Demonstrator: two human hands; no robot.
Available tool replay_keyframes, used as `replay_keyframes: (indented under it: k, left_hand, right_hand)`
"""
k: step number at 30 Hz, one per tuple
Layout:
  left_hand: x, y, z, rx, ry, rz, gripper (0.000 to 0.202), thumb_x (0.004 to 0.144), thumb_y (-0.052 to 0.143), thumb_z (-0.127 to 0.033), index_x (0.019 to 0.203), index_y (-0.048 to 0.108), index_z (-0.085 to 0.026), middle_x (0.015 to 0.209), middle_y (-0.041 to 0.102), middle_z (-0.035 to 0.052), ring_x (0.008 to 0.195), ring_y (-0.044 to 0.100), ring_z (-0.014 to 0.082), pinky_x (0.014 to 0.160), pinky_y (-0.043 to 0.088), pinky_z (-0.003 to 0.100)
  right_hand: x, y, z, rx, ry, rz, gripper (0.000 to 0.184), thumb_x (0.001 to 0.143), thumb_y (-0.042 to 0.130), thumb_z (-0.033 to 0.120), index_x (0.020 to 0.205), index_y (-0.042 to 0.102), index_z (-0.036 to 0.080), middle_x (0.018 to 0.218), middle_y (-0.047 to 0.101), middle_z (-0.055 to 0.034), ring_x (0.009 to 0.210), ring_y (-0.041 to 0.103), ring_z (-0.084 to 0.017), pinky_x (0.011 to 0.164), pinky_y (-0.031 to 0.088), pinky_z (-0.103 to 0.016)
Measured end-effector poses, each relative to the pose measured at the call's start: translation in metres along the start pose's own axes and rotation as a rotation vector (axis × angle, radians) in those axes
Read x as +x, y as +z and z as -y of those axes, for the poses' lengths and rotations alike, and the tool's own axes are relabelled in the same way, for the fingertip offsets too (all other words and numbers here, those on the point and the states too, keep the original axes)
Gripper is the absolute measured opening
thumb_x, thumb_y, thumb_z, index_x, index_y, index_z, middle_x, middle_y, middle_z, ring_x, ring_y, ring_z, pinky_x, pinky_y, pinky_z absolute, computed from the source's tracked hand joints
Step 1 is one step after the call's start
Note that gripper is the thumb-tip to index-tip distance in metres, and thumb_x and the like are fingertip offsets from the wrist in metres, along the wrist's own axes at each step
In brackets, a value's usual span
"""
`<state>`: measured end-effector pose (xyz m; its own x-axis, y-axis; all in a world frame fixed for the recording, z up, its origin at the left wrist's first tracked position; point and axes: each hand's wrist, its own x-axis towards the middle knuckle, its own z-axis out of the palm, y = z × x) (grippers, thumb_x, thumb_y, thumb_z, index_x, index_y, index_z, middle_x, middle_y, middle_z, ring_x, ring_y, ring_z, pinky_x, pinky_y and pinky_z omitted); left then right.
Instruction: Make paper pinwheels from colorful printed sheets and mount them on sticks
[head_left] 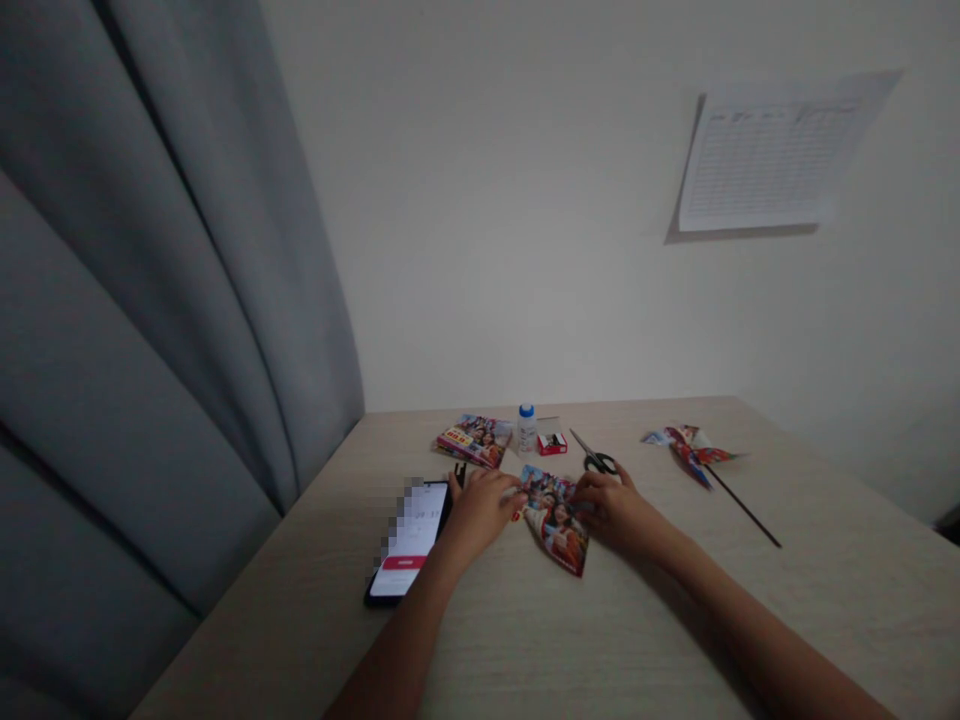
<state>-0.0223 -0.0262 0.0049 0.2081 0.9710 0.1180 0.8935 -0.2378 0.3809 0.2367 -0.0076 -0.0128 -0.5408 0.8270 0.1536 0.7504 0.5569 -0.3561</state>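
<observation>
A folded piece of colourful printed paper (556,520) lies on the wooden table (525,640) between my hands. My left hand (480,510) rests on the paper's left edge with its fingers curled, pinching it. My right hand (615,510) holds the paper's right edge, fingers closed on it. The paper's lower corner points toward me.
A phone (411,540) with a lit screen lies left of my left hand. Behind the paper are a stack of printed sheets (475,440), a small glue bottle (527,428), a red box (552,443) and scissors (592,455). A paper pinwheel on a stick (694,450) lies at right. A grey curtain (150,300) hangs left.
</observation>
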Motion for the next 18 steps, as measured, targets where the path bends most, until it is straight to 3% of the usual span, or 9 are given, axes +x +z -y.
replay_keyframes:
  k: [5,12,18]
  left_hand:
    - [-0.003,0.006,-0.004,-0.02,0.048,0.004,0.035,0.089,0.058,-0.055,0.113,0.068,-0.033,0.123,0.067,0.0046,0.125,0.05,0.0304,0.111,0.0,0.073]
    - [-0.007,0.013,-0.007,0.03,0.096,0.047,0.052,0.085,0.061,-0.06,0.131,0.057,-0.036,0.135,0.059,0.0049,0.131,0.045,0.0319,0.113,0.001,0.072]
    - [-0.009,0.011,-0.009,0.043,0.116,0.048,0.052,0.083,0.062,-0.059,0.131,0.055,-0.04,0.133,0.058,0.0035,0.13,0.045,0.0322,0.113,0.001,0.072]
  right_hand:
    - [0.001,-0.004,0.002,-0.069,0.056,0.02,0.024,0.083,0.062,0.029,0.105,0.072,0.03,0.111,0.066,-0.0071,0.114,0.059,-0.027,0.112,0.002,-0.069]
    - [-0.001,-0.004,0.003,-0.089,0.036,-0.024,0.022,0.086,0.061,0.031,0.105,0.071,0.029,0.107,0.066,-0.0061,0.111,0.06,-0.025,0.115,0.001,-0.065]
    - [-0.001,0.002,0.001,-0.07,-0.07,-0.089,0.027,0.09,0.056,0.03,0.113,0.07,0.033,0.114,0.066,-0.0063,0.113,0.057,-0.025,0.115,0.018,-0.055]
